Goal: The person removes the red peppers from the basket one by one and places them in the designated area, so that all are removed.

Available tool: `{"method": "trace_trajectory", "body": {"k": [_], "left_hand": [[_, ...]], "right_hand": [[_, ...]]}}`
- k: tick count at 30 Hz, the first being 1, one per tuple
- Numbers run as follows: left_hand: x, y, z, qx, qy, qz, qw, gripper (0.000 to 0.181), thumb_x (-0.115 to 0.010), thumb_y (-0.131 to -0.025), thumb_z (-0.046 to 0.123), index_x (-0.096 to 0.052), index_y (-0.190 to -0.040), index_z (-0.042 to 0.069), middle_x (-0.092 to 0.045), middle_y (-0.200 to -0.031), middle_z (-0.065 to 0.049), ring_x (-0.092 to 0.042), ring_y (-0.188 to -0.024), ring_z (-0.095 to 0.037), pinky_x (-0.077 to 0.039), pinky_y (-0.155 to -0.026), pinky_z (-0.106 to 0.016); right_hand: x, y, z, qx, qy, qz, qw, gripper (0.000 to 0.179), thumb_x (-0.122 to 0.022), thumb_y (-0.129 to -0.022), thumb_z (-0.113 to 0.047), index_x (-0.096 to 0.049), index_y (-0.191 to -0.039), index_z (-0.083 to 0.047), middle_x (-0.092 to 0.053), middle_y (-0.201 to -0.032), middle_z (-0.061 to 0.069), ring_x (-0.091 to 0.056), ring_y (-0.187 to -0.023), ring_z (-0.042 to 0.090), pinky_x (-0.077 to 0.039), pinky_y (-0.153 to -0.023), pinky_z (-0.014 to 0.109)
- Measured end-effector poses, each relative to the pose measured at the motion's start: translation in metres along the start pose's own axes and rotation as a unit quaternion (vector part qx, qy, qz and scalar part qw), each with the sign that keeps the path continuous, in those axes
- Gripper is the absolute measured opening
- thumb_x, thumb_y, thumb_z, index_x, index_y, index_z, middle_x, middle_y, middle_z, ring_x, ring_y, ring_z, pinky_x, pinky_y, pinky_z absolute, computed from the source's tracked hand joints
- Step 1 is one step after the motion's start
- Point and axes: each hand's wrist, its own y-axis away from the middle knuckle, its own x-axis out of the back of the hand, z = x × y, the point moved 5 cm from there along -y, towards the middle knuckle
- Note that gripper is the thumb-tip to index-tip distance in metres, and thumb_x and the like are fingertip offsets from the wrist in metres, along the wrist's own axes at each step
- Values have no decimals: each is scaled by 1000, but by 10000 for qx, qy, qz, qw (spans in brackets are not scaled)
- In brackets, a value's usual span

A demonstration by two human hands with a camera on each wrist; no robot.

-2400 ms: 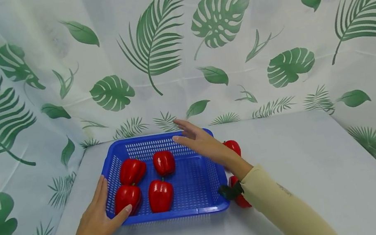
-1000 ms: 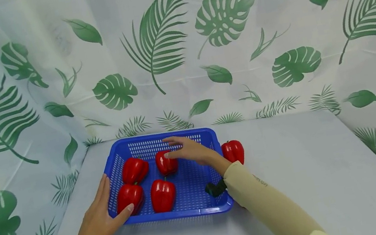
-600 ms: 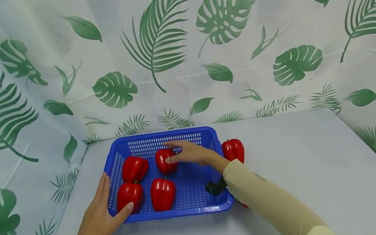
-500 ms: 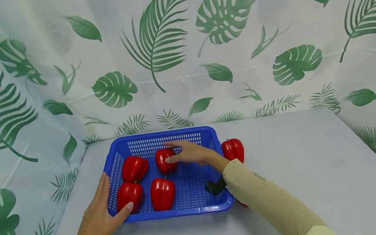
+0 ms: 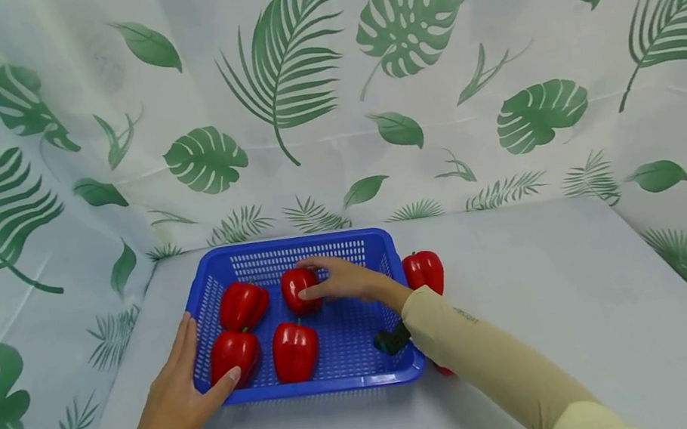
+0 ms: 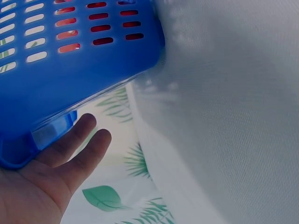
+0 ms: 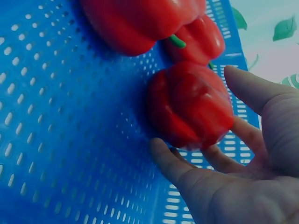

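My right hand [image 5: 344, 278] reaches into the blue plastic basket [image 5: 346, 383] and holds a red bell pepper [image 5: 295, 293] near the back wall. In the right wrist view, thumb and fingers lie on opposite sides of that bell pepper [image 7: 189, 105], which sits low in the basket. My left hand [image 5: 172, 398] rests at the basket's left front corner, its thumb over the front rim and the fingers along the left side. Seen from the left wrist, two fingers extend straight past the basket's rim [image 6: 18, 156]. Three more bell peppers [image 5: 243, 305] lie in the basket's left half.
Outside the basket's right wall stands another red bell pepper [image 5: 424, 273]. A further bell pepper [image 5: 444, 370] is mostly hidden under my right sleeve. The basket stands on a white table [image 5: 537, 295], with a leaf-printed cloth [image 5: 322, 172] hanging behind it.
My right hand has come down from above the basket's right back part and moved left onto the back bell pepper, its fingers closing round it. My left hand has kept its place.
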Motion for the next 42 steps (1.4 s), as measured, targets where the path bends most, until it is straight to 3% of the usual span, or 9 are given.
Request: {"method": "trace_trajectory", "body": {"k": [12,21,31,42], "left_hand": [[0,2,0,-4,42,29,10000,121,-71,-92,62,-2,-170,1,-7,-177,-25,-19,-156,-57,-36,-105,-79],[0,1,-1,-26,34,75,10000,120,-71,-93,61,-2,-171,2,-7,-177,-25,-20,-155,-58,-35,-105,-79],[-1,3,1,58,-28,-16,10000,122,-71,-92,63,-2,-171,2,-7,-177,-24,-20,-155,-58,-37,-104,-79],[0,2,2,12,-60,25,10000,121,-71,-92,62,-3,-170,0,-7,-177,-26,-20,-155,-58,-36,-104,-79]], "right_hand": [[-4,0,-4,196,726,113,9971,66,-81,-96,-21,-49,-152,-11,-54,-150,18,-55,-136,36,-56,-105,49],[-5,-2,-4,252,876,164,9957,63,-80,-97,-16,-49,-151,-12,-55,-149,18,-55,-136,36,-55,-106,50],[-3,2,-7,190,649,206,9975,59,-78,-96,-10,-55,-150,-9,-54,-153,20,-53,-139,39,-52,-109,53],[6,7,-6,-112,288,252,9992,61,-77,-96,-9,-57,-153,-14,-52,-156,18,-55,-136,39,-58,-102,47]]}}
